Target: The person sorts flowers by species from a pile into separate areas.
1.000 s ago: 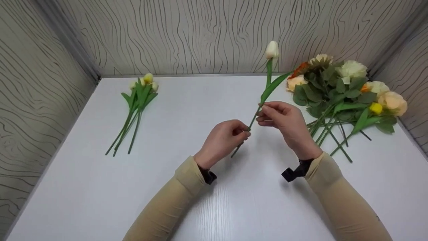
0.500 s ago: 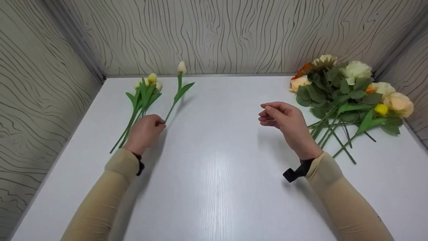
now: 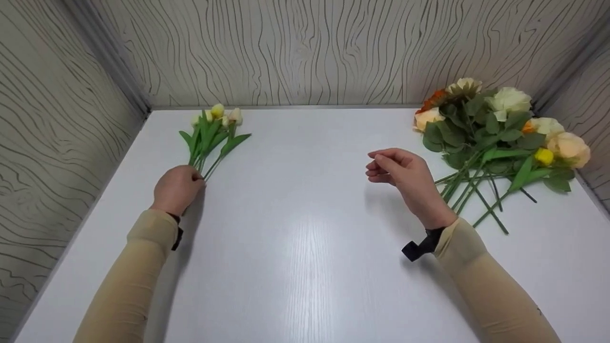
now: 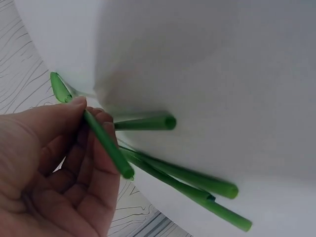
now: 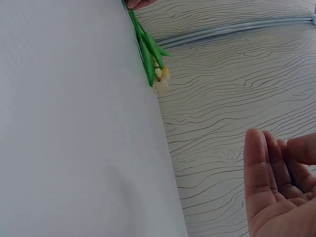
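My left hand (image 3: pixel 177 189) pinches the stem of a white tulip (image 3: pixel 236 116) between thumb and fingers, at the left of the table. In the left wrist view the pinched stem (image 4: pixel 107 143) crosses my fingers, and several other green stems (image 4: pixel 187 180) lie just beyond them. The held tulip's head is beside a small bunch of white and yellow tulips (image 3: pixel 205 131), whose lower stems my hand hides in the head view. My right hand (image 3: pixel 405 178) hovers over the table at right of centre, fingers loosely bent and holding nothing. The right wrist view shows its palm (image 5: pixel 281 207).
A heap of flowers lies at the right: cream and peach roses (image 3: pixel 567 147), dark green leaves (image 3: pixel 450 136), a yellow tulip (image 3: pixel 543 156) and crossing stems (image 3: pixel 491 209). The white table (image 3: pixel 305 238) meets patterned panels (image 3: pixel 305 52) at the back and sides.
My left hand has carried the white tulip from the middle of the table to the left, lowering it beside the tulip bunch. My right hand has let go of it and stayed nearly in place.
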Motion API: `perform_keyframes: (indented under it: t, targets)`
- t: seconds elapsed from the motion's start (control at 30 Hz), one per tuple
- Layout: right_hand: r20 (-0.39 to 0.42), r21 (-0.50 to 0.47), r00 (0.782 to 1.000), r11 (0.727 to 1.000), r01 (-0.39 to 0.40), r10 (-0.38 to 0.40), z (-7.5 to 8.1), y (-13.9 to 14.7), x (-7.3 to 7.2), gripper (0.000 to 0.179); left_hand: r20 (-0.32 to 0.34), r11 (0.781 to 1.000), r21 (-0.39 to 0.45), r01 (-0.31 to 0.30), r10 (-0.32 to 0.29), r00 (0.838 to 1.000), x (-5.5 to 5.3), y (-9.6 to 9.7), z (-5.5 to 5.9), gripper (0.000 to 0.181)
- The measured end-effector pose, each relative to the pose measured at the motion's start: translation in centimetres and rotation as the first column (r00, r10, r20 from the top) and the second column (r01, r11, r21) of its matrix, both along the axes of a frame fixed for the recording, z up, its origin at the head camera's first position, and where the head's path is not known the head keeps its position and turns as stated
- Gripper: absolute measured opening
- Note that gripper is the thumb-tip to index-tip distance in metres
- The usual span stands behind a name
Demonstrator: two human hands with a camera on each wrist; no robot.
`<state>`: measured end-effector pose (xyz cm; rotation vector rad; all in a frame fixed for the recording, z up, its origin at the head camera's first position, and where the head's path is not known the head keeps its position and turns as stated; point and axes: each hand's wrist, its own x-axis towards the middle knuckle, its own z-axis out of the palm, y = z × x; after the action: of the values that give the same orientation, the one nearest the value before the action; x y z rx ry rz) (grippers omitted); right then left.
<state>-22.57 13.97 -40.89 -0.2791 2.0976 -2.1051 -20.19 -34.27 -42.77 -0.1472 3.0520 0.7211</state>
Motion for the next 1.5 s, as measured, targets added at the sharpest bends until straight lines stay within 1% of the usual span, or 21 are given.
perform_keyframes:
  t: [0.13, 0.3, 0.43, 0.53, 0.63, 0.73, 0.83, 0.93, 1.0, 1.1, 1.23, 1.33, 1.43, 1.5]
  targets:
    - [0.006, -0.004, 1.000, 1.000, 0.001, -0.001, 0.1, -0.1, 0.1, 0.035, -0.033, 1.000, -0.015, -0.004, 0.003, 0.999, -0.1, -0.1, -0.2, 0.017]
    - [0.001, -0.013, 1.000, 1.000, 0.005, -0.005, 0.1, -0.3, 0.2, 0.032, -0.065, 0.999, -0.039, -0.003, 0.000, 0.998, 0.0, 0.0, -0.3, 0.021]
    - [-0.005, 0.005, 1.000, 1.000, -0.001, 0.001, 0.0, -0.3, 0.1, 0.031, -0.063, 1.000, -0.023, 0.004, -0.005, 0.998, -0.1, 1.1, -0.2, 0.024]
    - [0.002, 0.035, 1.000, 0.999, -0.010, 0.010, -0.1, 0.0, -0.1, 0.031, -0.066, 0.999, -0.013, 0.034, -0.034, 0.997, -0.2, 3.1, -0.2, 0.025]
    - [0.013, 0.076, 1.000, 0.997, -0.011, 0.010, -0.4, 0.5, -0.5, 0.033, -0.083, 0.995, -0.016, 0.094, -0.095, 0.992, -0.2, 5.9, -0.3, 0.028]
    - [0.022, 0.127, 1.000, 0.992, 0.009, -0.012, -0.5, 1.5, -0.9, 0.035, -0.098, 0.985, -0.018, 0.169, -0.170, 0.981, 0.1, 9.3, -0.3, 0.033]
    - [0.022, 0.191, 0.999, 0.981, 0.034, -0.039, -0.6, 3.0, -1.4, 0.039, -0.106, 0.969, -0.022, 0.247, -0.248, 0.963, 0.6, 12.7, -0.2, 0.035]
    - [0.032, 0.263, 0.997, 0.963, 0.055, -0.066, -0.5, 5.3, -1.8, 0.045, -0.124, 0.945, -0.016, 0.327, -0.326, 0.937, 1.4, 16.0, 0.0, 0.037]
    - [0.045, 0.316, 0.994, 0.946, 0.078, -0.097, -0.4, 7.0, -2.1, 0.049, -0.150, 0.923, -0.005, 0.386, -0.382, 0.912, 2.0, 18.0, 0.1, 0.037]
    - [0.067, 0.381, 0.983, 0.915, 0.131, -0.169, -0.2, 9.7, -2.5, 0.053, -0.193, 0.879, 0.009, 0.477, -0.466, 0.863, 2.8, 20.7, 0.3, 0.037]
    - [0.053, 0.453, 0.964, 0.867, 0.209, -0.260, 0.2, 13.5, -2.6, 0.055, -0.243, 0.819, 0.007, 0.574, -0.555, 0.796, 3.7, 24.1, 0.5, 0.036]
    - [0.034, 0.528, 0.956, 0.818, 0.230, -0.291, 0.6, 16.6, -2.3, 0.056, -0.265, 0.780, -0.010, 0.626, -0.606, 0.750, 4.4, 26.3, 0.9, 0.036]
    - [0.029, 0.614, 0.954, 0.758, 0.219, -0.299, 1.0, 19.7, -1.8, 0.057, -0.270, 0.744, -0.058, 0.666, -0.654, 0.706, 5.0, 28.3, 1.2, 0.037]
    - [0.047, 0.668, 0.949, 0.716, 0.202, -0.312, 1.2, 21.6, -1.4, 0.056, -0.275, 0.715, -0.100, 0.692, -0.689, 0.671, 5.3, 29.6, 1.3, 0.038]
